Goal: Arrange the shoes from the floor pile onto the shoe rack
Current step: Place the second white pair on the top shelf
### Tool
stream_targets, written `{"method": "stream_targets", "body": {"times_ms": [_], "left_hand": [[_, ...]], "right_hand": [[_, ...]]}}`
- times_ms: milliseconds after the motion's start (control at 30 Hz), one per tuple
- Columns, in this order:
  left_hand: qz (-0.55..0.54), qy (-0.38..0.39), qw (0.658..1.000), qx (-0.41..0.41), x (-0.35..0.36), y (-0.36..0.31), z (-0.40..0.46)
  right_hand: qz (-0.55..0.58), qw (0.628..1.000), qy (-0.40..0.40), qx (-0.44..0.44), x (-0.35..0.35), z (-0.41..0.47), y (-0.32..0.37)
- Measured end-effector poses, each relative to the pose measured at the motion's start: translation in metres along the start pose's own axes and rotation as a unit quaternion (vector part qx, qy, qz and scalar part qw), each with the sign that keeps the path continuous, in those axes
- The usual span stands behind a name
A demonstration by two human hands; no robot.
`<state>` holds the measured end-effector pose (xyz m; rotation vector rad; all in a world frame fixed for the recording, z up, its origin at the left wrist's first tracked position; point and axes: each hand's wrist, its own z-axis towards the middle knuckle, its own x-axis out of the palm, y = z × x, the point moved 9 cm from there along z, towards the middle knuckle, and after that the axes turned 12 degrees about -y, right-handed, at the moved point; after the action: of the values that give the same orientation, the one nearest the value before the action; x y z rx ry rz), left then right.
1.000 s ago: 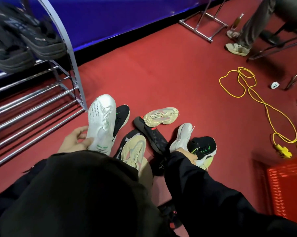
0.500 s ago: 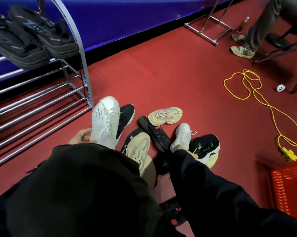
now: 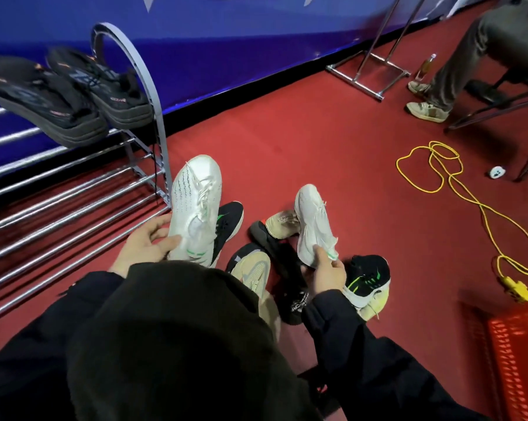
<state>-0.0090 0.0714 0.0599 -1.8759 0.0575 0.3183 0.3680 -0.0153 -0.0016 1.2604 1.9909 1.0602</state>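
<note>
Red floor (image 3: 317,141), white shoes (image 3: 195,208) held

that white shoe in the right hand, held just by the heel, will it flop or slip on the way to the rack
The white shoe probably stays fairly stiff: it juts toe-up from the right hand without sagging. It seems light, as a heel-end grip carries it. Its loose laces may dangle and snag the rack.

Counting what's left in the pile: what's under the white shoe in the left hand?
A black shoe with a green mark lies under the white shoe held by the left hand. Its heel end is covered, so anything beneath there is hidden.
</note>
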Motion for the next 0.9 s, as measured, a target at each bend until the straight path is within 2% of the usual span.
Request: {"method": "stream_targets", "body": {"times_ms": [67, 167, 333, 467, 533, 667, 767, 900], "left_hand": [[0.0, 0.02, 0.999, 0.025, -0.004, -0.024, -0.001], [-0.006, -0.012, 0.995, 0.095, -0.024, -0.079, -0.005], [-0.066, -0.054, 0.984, 0.159, -0.084, -0.161, -0.028], [-0.165, -0.158, 0.963, 0.141, -0.165, -0.169, -0.042], [-0.17, -0.234, 0.949, 0.126, -0.204, -0.155, -0.049], [-0.165, -0.364, 0.911, 0.104, -0.259, -0.118, -0.049], [-0.179, -0.385, 0.903, 0.059, -0.284, -0.094, -0.032], [-0.134, -0.399, 0.906, 0.05, -0.299, -0.082, -0.02]], "right_hand": [[0.024, 0.998, 0.055, -0.034, 0.011, -0.019, 0.029], [0.078, 0.982, 0.161, -0.068, 0.037, -0.061, 0.076], [0.079, 0.927, 0.356, -0.082, 0.105, -0.166, 0.138], [0.072, 0.882, 0.465, -0.029, 0.164, -0.259, 0.16], [0.047, 0.858, 0.511, 0.002, 0.195, -0.304, 0.164], [0.001, 0.821, 0.565, 0.086, 0.249, -0.395, 0.155], [-0.027, 0.811, 0.568, 0.135, 0.284, -0.448, 0.12], [-0.078, 0.813, 0.573, 0.071, 0.314, -0.463, 0.054]]}}
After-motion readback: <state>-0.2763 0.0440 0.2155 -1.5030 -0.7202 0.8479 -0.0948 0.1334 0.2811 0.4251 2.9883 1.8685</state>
